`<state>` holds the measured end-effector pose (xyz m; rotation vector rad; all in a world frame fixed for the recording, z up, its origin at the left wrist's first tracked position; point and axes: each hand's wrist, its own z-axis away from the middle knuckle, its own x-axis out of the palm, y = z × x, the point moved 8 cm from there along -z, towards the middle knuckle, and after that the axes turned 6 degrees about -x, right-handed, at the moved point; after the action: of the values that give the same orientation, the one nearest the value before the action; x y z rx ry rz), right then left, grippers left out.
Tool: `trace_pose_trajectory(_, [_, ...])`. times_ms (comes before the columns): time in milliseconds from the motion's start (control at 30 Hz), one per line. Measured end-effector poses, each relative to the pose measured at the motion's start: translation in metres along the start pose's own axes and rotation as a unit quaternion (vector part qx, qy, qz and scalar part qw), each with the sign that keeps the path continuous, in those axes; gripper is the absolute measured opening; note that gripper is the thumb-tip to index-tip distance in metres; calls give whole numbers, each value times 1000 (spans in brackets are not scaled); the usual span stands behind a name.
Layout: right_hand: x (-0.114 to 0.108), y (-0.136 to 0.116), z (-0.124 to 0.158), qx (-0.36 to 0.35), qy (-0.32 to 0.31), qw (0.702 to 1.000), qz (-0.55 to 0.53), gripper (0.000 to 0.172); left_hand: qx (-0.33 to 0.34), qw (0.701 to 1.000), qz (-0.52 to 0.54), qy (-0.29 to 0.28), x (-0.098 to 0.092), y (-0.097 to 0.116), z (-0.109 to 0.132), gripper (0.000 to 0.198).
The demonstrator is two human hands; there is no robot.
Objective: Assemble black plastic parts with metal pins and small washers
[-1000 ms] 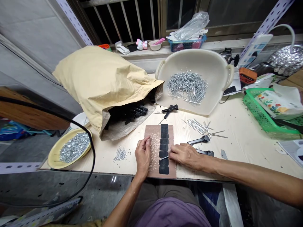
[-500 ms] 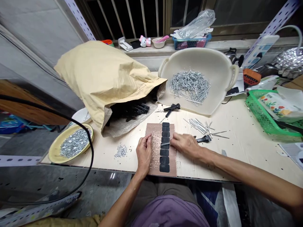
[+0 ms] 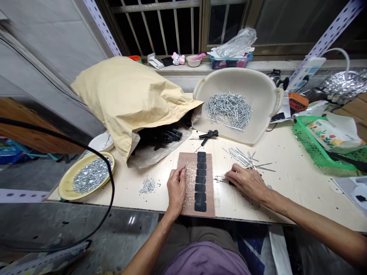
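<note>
A brown board (image 3: 210,183) lies at the table's near edge with a column of several black oblong pads (image 3: 200,179) on it and a patch of tiny silvery bits to their left. My left hand (image 3: 176,188) rests on that patch, fingers curled with the tips pinched together. My right hand (image 3: 247,181) lies on the table just right of the board, fingers closed on a few thin metal pins (image 3: 220,178) that stick out toward the board. A loose bunch of pins (image 3: 243,156) lies just beyond that hand.
A tan sack (image 3: 126,95) spills black parts at the left. A cream tray (image 3: 258,86) holds a heap of pins. A yellow plate (image 3: 64,189) of small metal pieces overhangs the left edge, behind a black cable. A green basket (image 3: 312,147) stands at the right.
My right hand has drawn off the row of black pads to the table right of the board and now grips metal pins. My left hand has stayed on the board.
</note>
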<state>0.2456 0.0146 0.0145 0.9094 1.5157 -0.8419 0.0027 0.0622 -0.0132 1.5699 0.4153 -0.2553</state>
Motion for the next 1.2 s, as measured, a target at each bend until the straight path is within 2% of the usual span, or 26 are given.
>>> trace_pose_trajectory(67, [-10, 4, 0, -18, 15, 1000, 15, 30, 1, 1000, 0, 0, 1, 1, 0, 29])
trace_pose_trajectory(133, [-23, 7, -14, -31, 51, 998, 34, 30, -1, 1000, -3, 4, 2, 3, 2, 28])
trace_pose_trajectory(233, [-30, 12, -62, -41, 108, 991, 60, 29, 8, 1000, -5, 9, 0, 9, 10, 27])
trace_pose_trajectory(300, [-21, 16, -104, -51, 135, 987, 70, 28, 24, 1000, -14, 4, -9, 11, 18, 26])
trace_pose_trajectory(367, [-3, 21, -145, -60, 140, 985, 76, 26, 40, 998, -39, 26, -31, 8, 26, 26])
trace_pose_trajectory(433, [21, 24, -176, -72, 120, 987, 77, 25, 45, 991, -92, 84, -68, -1, 32, 26])
trace_pose_trajectory(467, [31, 25, -186, -80, 106, 988, 76, 25, 46, 984, -125, 117, -88, -6, 34, 26])
trace_pose_trajectory(533, [47, 27, -197, -96, 81, 989, 75, 23, 50, 967, -204, 145, -119, -17, 34, 26])
trace_pose_trajectory(600, [53, 28, -198, -103, 73, 989, 83, 23, 57, 948, -283, 136, -135, -26, 29, 27])
trace_pose_trajectory(667, [49, 29, -193, -97, 89, 987, 90, 24, 64, 930, -340, 124, -139, -32, 19, 27])
trace_pose_trajectory(767, [29, 33, -178, -62, 141, 985, 73, 29, 77, 907, -399, 113, -135, -38, -2, 28])
trace_pose_trajectory(867, [7, 30, -155, -44, 190, 980, 37, 31, 95, 890, -441, 68, -125, -44, -22, 26])
trace_pose_trajectory(1033, [-20, 2, -113, -82, 238, 968, -2, 24, 112, 876, -469, -12, -115, -50, -35, 25])
trace_pose_trajectory(1133, [-25, -18, -98, -85, 238, 967, -35, 25, 114, 874, -470, -41, -113, -48, -37, 25])
trace_pose_trajectory(1200, [-25, -33, -92, -82, 227, 967, -76, 25, 114, 887, -446, -46, -114, -44, -39, 22])
